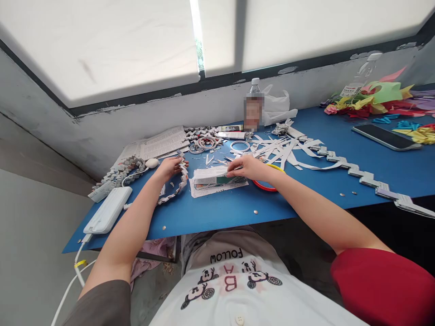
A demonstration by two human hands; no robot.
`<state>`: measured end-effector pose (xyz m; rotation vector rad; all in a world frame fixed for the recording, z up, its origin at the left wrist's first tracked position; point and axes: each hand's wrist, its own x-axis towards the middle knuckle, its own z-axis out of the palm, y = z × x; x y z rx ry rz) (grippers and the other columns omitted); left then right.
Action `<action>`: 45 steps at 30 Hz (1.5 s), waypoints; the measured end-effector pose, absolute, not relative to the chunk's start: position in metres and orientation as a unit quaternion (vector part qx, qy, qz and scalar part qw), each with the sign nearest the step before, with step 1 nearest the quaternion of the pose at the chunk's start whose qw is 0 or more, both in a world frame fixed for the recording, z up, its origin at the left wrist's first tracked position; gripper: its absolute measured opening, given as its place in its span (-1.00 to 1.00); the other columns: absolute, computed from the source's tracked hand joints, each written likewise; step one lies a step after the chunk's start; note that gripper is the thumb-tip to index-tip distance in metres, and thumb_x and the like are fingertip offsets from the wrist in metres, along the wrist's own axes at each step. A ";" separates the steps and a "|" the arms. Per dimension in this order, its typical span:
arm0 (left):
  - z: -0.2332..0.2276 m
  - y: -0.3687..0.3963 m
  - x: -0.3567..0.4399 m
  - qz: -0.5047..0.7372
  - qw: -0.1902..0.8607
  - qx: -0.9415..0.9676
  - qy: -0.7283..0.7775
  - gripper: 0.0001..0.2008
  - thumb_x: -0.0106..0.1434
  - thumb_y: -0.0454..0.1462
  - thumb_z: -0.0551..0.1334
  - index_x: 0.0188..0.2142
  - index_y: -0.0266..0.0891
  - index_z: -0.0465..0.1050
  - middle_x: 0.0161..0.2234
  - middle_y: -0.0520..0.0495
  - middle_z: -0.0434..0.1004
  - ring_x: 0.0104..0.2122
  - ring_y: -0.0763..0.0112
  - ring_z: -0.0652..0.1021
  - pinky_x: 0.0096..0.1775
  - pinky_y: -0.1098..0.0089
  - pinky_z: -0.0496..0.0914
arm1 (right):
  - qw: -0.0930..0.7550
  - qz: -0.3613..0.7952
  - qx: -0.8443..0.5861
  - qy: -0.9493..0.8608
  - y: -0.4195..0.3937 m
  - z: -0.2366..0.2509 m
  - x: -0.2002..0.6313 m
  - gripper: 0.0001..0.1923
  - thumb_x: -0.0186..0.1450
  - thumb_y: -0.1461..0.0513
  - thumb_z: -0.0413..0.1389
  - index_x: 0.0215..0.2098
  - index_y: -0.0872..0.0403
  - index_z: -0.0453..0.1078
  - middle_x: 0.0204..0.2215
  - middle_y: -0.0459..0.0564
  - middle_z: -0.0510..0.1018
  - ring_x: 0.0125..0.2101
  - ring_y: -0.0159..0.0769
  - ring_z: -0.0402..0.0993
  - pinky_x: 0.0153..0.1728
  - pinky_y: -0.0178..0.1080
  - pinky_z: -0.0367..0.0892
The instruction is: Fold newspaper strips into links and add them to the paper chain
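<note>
My left hand (169,167) is closed around the upper end of a zigzag chain of folded newspaper (184,175). The chain's tail curves down onto the blue table beside my forearm. At the right end of a stack of cut newspaper pieces (205,177), my right hand (249,167) has its thumb and fingers pinched at the top paper. Its fingertips are partly hidden, and I cannot tell how many pieces they grip. Partly under my right forearm lies a red and yellow ring (265,186).
A power strip (108,210) with a cable lies left, near more folded chain (118,172). Loose paper strips (282,151), tape rolls (207,143) and a bottle (254,104) stand behind. Another long chain (369,179), a phone (386,137) and coloured paper (377,97) are right.
</note>
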<state>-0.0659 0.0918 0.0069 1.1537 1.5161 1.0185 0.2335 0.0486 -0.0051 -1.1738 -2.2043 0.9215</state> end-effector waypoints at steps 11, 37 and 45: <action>0.013 0.034 -0.016 0.264 0.153 0.848 0.433 -0.64 0.26 -0.09 0.20 -0.02 -0.19 0.46 -0.09 -0.13 0.54 -0.11 0.24 0.53 -0.06 0.33 0.36 | 0.161 0.309 -0.353 -0.868 0.041 -0.008 0.231 -0.83 0.19 0.17 0.16 -0.33 0.02 0.58 -0.30 -0.05 0.62 -0.28 -0.22 0.49 -0.22 -0.26 0.32; -0.003 0.013 0.004 0.033 0.076 0.858 0.506 -0.81 0.30 -0.22 0.12 -0.11 -0.14 0.39 -0.26 -0.05 0.56 -0.35 0.27 0.52 -0.38 0.36 0.29 | 0.179 0.165 -0.467 -0.850 0.038 -0.028 0.227 -0.88 0.23 0.19 0.17 -0.28 0.06 0.48 -0.25 0.02 0.57 -0.18 -0.16 0.45 -0.24 -0.23 0.27; -0.018 -0.004 -0.007 0.038 -0.093 0.931 0.351 -0.74 0.34 -0.36 0.01 -0.18 -0.25 0.47 -0.22 -0.15 0.52 -0.26 0.32 0.51 -0.24 0.35 0.36 | 0.151 0.037 -0.233 -0.960 0.039 -0.028 0.248 -0.67 0.39 0.16 -0.05 -0.22 0.05 0.56 -0.22 0.08 0.61 -0.15 -0.13 0.41 -0.07 -0.09 0.24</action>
